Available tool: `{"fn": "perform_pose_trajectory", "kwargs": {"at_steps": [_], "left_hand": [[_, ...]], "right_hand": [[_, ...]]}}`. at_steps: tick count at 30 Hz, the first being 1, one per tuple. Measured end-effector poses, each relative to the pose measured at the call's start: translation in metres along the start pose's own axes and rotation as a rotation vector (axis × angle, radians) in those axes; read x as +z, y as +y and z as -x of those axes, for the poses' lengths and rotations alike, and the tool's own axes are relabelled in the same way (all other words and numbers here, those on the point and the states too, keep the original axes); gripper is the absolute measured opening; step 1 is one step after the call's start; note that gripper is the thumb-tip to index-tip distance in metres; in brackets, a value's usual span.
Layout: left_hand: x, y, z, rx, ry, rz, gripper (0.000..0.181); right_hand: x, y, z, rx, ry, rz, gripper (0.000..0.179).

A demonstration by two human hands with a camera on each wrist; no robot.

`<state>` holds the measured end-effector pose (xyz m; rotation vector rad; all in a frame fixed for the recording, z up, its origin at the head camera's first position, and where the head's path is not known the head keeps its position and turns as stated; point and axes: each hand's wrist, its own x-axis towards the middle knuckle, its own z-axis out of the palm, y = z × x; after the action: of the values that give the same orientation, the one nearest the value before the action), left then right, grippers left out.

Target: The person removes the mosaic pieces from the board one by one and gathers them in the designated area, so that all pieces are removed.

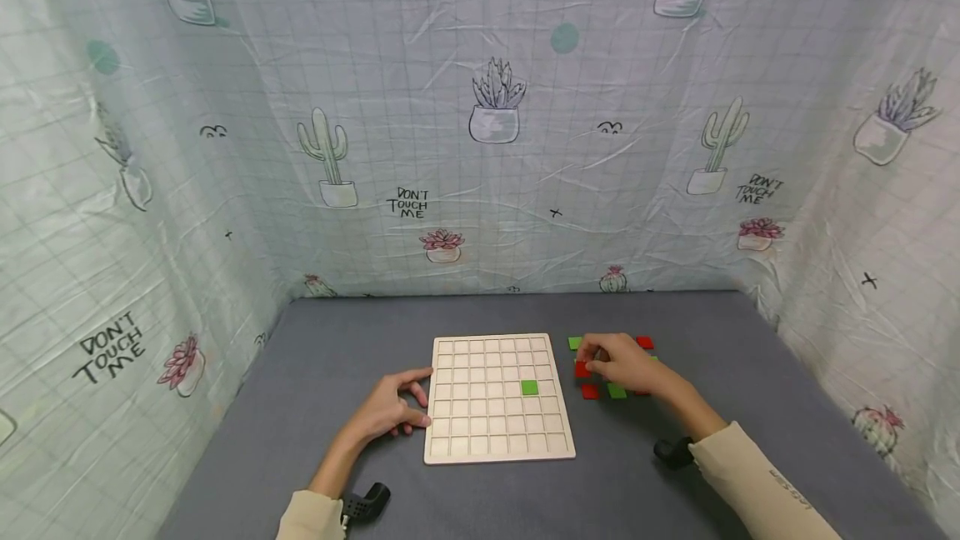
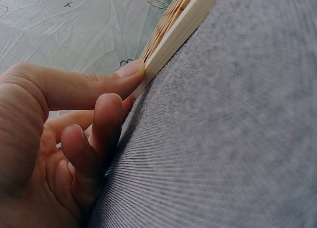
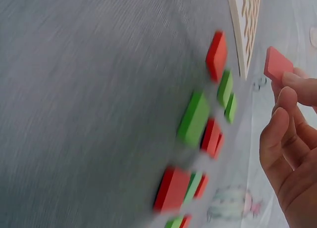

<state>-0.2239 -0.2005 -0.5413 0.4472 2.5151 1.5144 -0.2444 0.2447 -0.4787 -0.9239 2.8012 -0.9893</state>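
A pale wooden board (image 1: 497, 424) with a grid of square recesses lies flat, with one green square tile (image 1: 529, 387) in it, right of the middle. My left hand (image 1: 388, 404) touches the board's left edge, thumb tip and index fingertip set apart along it. In the left wrist view the thumb presses against the board's side (image 2: 171, 47), and the other fingers bend beneath. To the right of the board, my right hand (image 1: 628, 361) pinches a red square tile (image 3: 276, 65) between thumb and fingertips, raised above the loose tiles.
Several red and green tiles lie loose under and around the right hand, among them a red one (image 1: 590, 392) and a green one (image 1: 617, 391). A grey cloth (image 1: 360, 323) covers the table. A patterned curtain (image 1: 420, 107) encloses the back and sides.
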Motion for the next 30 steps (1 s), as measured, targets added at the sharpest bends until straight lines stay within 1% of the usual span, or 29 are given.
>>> {"fn": "perform_pose_trajectory", "kwargs": {"at_steps": [7,14,19,25,30], "left_hand": [[-0.001,-0.001,0.001,-0.009,0.005,-0.002,0.086],[0.000,-0.001,-0.001,-0.012,0.004,-0.004,0.086],[0.000,0.000,-0.002,-0.009,0.003,0.003,0.086],[0.000,-0.001,-0.002,-0.006,0.001,-0.002,0.086],[0.000,-0.002,-0.002,0.002,0.000,0.000,0.085]], "right_hand": [[-0.021,0.014,0.026,0.024,0.030,0.031,0.009],[-0.039,0.026,0.052,0.060,0.046,0.012,0.009],[-0.048,0.040,0.068,0.080,0.059,0.007,0.011],[-0.056,0.058,0.081,0.099,0.018,-0.005,0.011],[-0.056,0.068,0.087,0.134,-0.006,-0.026,0.009]]}}
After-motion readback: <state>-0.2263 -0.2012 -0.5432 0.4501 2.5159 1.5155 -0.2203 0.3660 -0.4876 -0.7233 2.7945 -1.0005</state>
